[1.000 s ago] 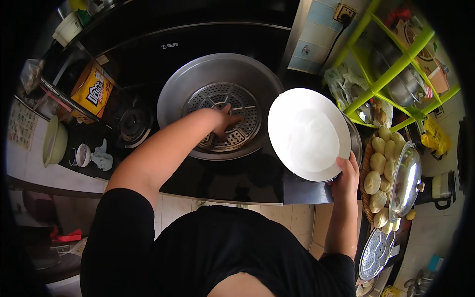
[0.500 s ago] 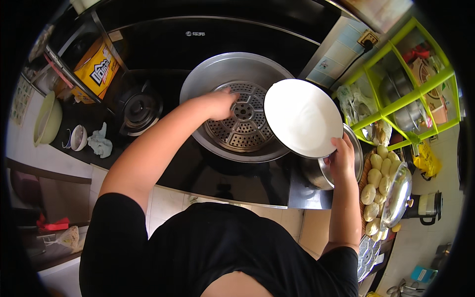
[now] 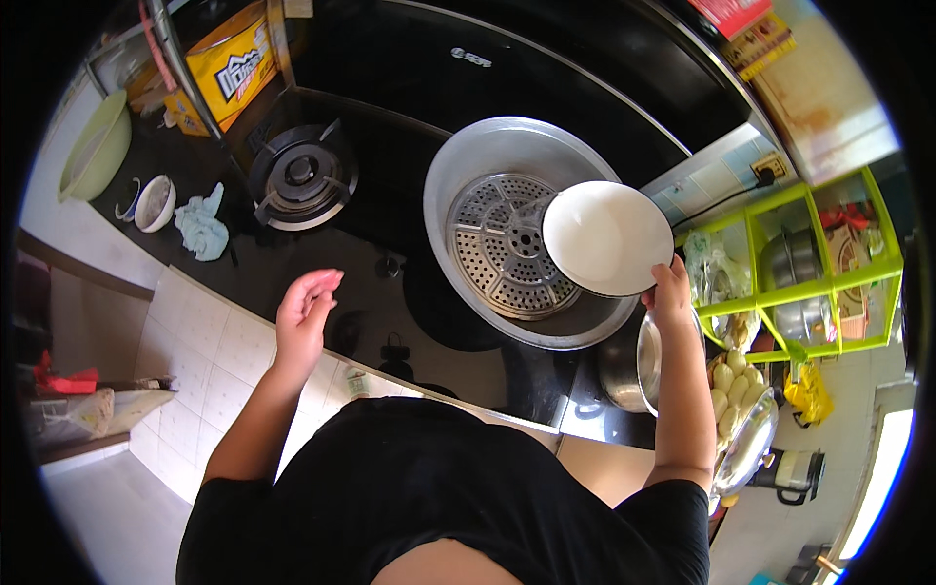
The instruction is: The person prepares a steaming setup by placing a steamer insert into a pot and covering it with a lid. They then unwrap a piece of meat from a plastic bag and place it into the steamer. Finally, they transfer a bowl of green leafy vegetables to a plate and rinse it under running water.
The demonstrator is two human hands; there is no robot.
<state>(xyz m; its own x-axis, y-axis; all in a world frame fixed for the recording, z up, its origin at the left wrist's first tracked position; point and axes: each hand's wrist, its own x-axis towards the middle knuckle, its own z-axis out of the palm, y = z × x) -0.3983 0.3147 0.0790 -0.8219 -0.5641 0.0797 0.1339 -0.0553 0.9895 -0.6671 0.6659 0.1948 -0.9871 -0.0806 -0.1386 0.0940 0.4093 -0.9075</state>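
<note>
My right hand [image 3: 670,292] grips the edge of a shallow white bowl [image 3: 606,239] with a dark rim. The bowl hangs tilted over the right side of a wide metal pot [image 3: 453,161]. Inside the pot lies a round steamer rack [image 3: 507,278] full of holes, partly hidden by the bowl. Away from the pot, my left hand [image 3: 304,317] is raised near the front edge of the black stove top [image 3: 429,361]. It is open and holds nothing, with the thumb apart from the fingers.
A gas burner [image 3: 302,174] sits left of the pot. Farther left are a crumpled blue cloth [image 3: 203,224], a small bowl [image 3: 156,203] and a green basin [image 3: 97,151]. At right stand a steel pot [image 3: 622,375], pale oval buns [image 3: 733,382] and a green rack [image 3: 814,283].
My left hand has left the steamer rack and swung back to the left, toward the stove's front edge. The right hand still holds the bowl over the pot. The view has turned left.
</note>
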